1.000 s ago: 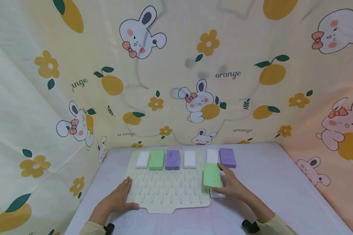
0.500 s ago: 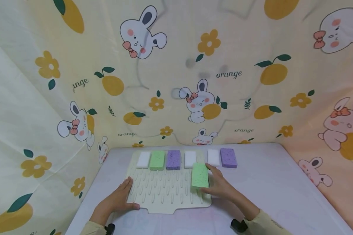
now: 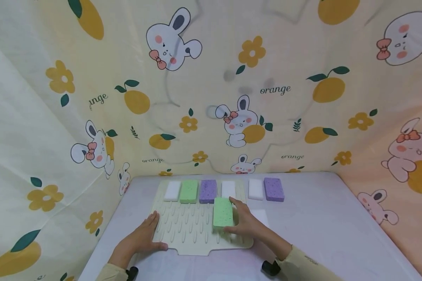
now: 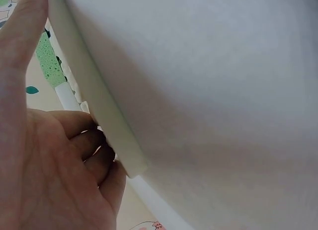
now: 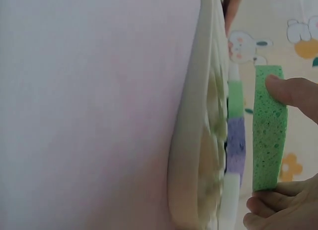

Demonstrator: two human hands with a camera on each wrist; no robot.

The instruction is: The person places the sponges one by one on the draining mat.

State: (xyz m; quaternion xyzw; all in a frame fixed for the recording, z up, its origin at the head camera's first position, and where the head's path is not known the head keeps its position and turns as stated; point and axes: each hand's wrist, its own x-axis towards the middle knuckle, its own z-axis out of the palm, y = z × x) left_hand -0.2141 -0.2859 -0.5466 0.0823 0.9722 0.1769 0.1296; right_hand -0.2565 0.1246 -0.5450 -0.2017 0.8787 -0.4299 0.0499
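Observation:
In the head view, my right hand (image 3: 244, 220) holds a green sponge (image 3: 222, 212) between thumb and fingertips, above the right part of a cream ridged drying board (image 3: 183, 230). In the right wrist view, that sponge (image 5: 268, 130) is raised clear of the board's ridges, pinched at its two ends. My left hand (image 3: 140, 236) touches the board's left side, its fingers along the edge and thumb at the front corner. Along the board's back stand a white sponge (image 3: 172, 191), a green sponge (image 3: 188, 191), a purple sponge (image 3: 208, 191) and another white sponge (image 3: 228, 189).
Right of the board, a white sponge (image 3: 256, 189) and a purple sponge (image 3: 274, 189) lie at the table's back. Another white piece (image 3: 261, 216) is partly hidden behind my right hand. A patterned cloth (image 3: 204, 78) hangs behind the white table (image 3: 313, 222).
My right hand has carried the green sponge leftward, from beside the board's right edge to over its ridges. The left hand stays at the board's edge.

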